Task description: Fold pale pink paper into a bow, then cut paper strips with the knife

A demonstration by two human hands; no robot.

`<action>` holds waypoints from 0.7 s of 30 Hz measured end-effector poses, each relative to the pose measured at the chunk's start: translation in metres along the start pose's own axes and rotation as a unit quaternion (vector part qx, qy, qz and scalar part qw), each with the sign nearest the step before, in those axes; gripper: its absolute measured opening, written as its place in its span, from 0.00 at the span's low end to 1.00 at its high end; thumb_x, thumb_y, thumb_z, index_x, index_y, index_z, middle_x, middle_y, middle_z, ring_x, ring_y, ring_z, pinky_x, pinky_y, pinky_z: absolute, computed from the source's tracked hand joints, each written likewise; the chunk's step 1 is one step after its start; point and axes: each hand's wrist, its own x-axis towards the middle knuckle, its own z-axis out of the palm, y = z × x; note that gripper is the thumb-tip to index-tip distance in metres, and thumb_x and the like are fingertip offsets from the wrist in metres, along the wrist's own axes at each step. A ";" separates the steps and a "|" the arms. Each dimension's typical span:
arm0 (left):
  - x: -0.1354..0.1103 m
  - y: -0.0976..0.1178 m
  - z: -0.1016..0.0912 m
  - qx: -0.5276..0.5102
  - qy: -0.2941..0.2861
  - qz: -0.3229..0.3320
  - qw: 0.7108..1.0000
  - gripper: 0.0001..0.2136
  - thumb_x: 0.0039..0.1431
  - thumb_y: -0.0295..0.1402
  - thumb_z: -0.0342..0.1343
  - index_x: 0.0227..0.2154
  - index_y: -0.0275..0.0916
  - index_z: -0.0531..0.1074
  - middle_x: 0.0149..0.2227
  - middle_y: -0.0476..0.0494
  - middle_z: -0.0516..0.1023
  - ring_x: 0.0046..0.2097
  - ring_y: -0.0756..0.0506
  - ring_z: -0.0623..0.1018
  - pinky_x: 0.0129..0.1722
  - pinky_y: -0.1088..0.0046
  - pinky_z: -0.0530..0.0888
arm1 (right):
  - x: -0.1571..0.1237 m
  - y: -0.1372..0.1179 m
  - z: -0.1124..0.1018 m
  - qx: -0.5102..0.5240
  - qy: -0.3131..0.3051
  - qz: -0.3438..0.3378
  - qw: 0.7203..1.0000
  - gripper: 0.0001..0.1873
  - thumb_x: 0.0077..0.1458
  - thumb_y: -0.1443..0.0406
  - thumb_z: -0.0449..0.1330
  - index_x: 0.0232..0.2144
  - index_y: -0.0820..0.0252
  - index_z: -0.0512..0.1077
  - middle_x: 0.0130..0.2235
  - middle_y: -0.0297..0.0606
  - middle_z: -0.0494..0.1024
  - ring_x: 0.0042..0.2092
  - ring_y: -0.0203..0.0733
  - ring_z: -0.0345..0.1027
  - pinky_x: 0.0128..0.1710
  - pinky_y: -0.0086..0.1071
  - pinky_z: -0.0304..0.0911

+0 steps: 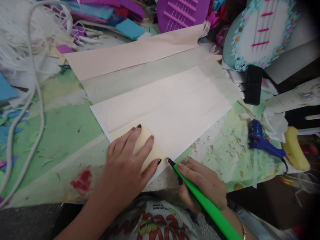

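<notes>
My left hand [127, 160] lies flat with its fingers spread, pressing on a pale yellow rectangular piece [156, 150]. That piece rests on a white paper sheet [172, 110], near the sheet's front corner. My right hand [205, 185] is closed around a long green-and-black tool [200, 196]. The tool's narrow dark tip meets the right corner of the yellow piece, close to my left thumb; its exact kind I cannot make out. Beneath the white sheet is a larger thin sheet [120, 85], with a pinkish folded strip [135, 58] along its far side.
A blue glue gun [262, 140] and a yellow curved object [295, 150] lie at right. Behind are a dark phone-like slab [253, 85], a teal decorated round piece [262, 33] and a purple one [182, 15]. A white cord [40, 100] loops at left beside shredded strips [22, 30].
</notes>
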 end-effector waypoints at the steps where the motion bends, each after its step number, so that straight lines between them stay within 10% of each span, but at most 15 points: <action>1: 0.000 0.000 0.000 -0.001 -0.002 -0.002 1.000 0.20 0.58 0.39 0.54 0.52 0.37 0.70 0.58 0.28 0.64 0.58 0.31 0.66 0.53 0.51 0.64 | 0.000 0.000 0.000 -0.001 -0.003 0.002 1.000 0.18 0.53 0.74 0.54 0.48 0.67 0.67 0.27 0.38 0.72 0.26 0.39 0.68 0.22 0.32 0.68; 21: 0.001 -0.001 -0.001 -0.006 -0.004 -0.004 1.000 0.20 0.58 0.40 0.54 0.52 0.38 0.70 0.58 0.28 0.63 0.58 0.31 0.66 0.54 0.51 0.64 | -0.002 -0.001 -0.003 -0.003 -0.023 -0.007 1.000 0.21 0.47 0.77 0.55 0.46 0.70 0.68 0.27 0.40 0.71 0.28 0.40 0.68 0.22 0.33 0.67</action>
